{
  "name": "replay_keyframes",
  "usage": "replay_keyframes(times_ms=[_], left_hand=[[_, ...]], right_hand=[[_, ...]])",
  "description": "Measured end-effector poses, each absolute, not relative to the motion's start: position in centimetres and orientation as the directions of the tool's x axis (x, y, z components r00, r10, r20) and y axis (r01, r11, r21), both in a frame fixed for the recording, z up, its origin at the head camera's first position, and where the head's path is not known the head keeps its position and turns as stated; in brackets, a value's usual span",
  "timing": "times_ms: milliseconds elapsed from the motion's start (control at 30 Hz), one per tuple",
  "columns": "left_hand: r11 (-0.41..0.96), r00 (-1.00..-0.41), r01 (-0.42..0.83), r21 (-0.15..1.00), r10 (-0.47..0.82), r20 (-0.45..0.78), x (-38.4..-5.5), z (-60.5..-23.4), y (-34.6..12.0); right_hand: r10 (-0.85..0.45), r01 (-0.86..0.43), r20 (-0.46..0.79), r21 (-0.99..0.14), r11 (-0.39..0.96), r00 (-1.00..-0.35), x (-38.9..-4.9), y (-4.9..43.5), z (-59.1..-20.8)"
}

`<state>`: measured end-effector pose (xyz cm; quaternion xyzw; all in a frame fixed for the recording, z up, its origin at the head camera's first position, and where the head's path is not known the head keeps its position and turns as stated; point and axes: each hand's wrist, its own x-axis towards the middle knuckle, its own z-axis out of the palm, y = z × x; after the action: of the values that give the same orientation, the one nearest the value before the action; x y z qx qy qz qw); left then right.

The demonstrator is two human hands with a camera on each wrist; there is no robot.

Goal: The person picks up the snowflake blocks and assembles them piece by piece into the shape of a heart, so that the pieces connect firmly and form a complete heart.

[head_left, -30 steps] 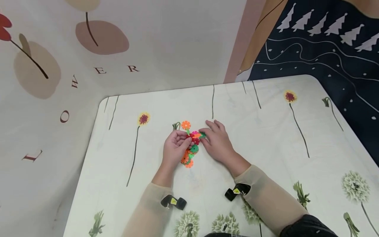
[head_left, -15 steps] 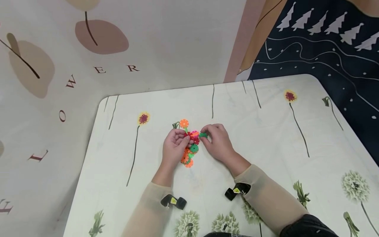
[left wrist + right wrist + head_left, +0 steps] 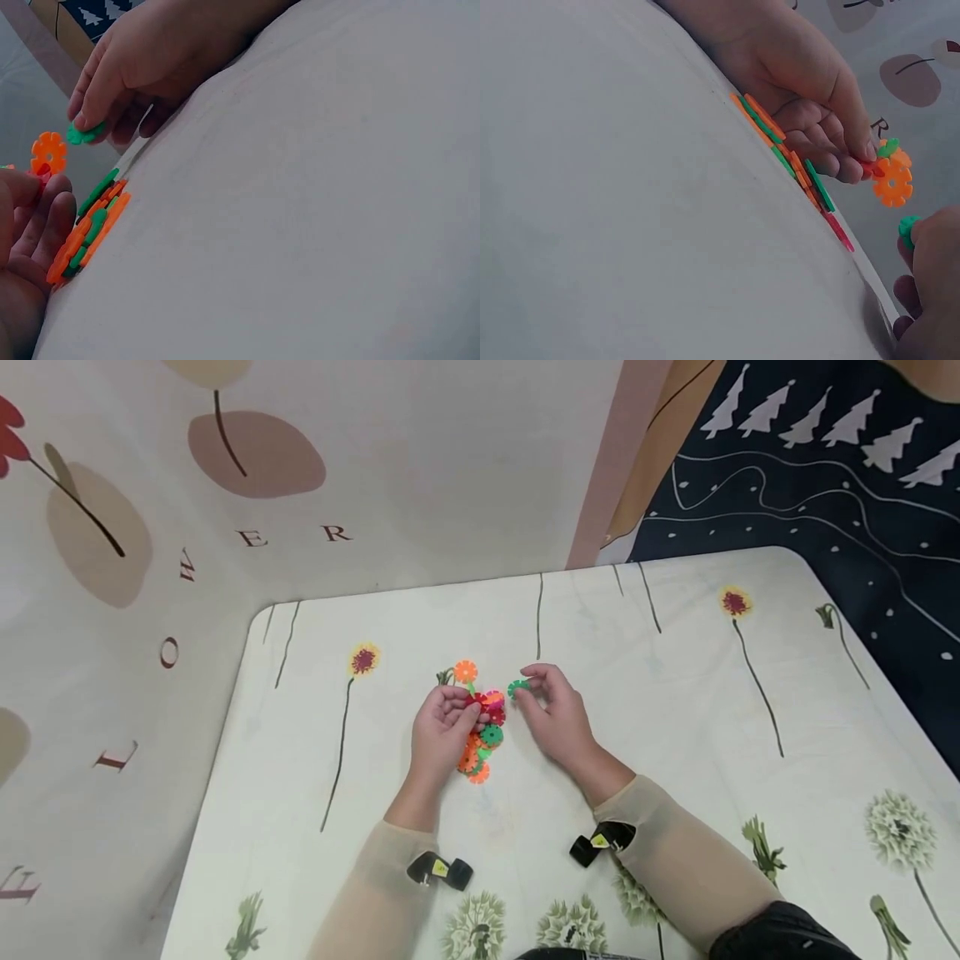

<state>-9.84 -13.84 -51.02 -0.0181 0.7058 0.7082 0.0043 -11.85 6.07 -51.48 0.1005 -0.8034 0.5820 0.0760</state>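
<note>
My left hand (image 3: pixel 441 737) pinches a red notched disc (image 3: pixel 478 701) between thumb and fingers. Joined to it are a light green piece and an orange snowflake-shaped disc (image 3: pixel 466 672), which sticks up past the fingertips; the right wrist view shows another orange disc (image 3: pixel 892 187) on this assembly. Between thumb and forefinger my right hand (image 3: pixel 558 718) holds a single green notched disc (image 3: pixel 517 688), apart from the assembly and to its right. Loose orange, green and red discs (image 3: pixel 471 760) lie in a heap on the table under and beside my left hand.
A white table cover (image 3: pixel 675 710) printed with flowers spreads around both hands. Behind its far edge is a pale printed wall (image 3: pixel 465 485), and a dark cloth (image 3: pixel 825 502) with white trees hangs at the right. Each wrist wears a small black camera (image 3: pixel 440 870).
My right hand has drawn the green disc away from the assembly, slightly up and to the right, leaving a gap. My left hand stays nearly still, holding the red disc.
</note>
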Motion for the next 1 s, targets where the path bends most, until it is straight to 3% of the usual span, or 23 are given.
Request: replay_keyframes(times_ms=[400, 1000], left_hand=[[-0.014, -1.0, 0.0, 1.0, -0.002, 0.0, -9.85, -51.33, -13.9], [-0.022, -1.0, 0.026, 0.999, 0.006, 0.026, -9.69, -51.28, -14.28]], right_hand=[[-0.131, -0.339, 0.314, -0.893, 0.297, -0.94, -11.57, 6.04, -51.47], [-0.163, -0.332, 0.296, -0.902, 0.275, -0.941, -11.4, 6.01, -51.31]])
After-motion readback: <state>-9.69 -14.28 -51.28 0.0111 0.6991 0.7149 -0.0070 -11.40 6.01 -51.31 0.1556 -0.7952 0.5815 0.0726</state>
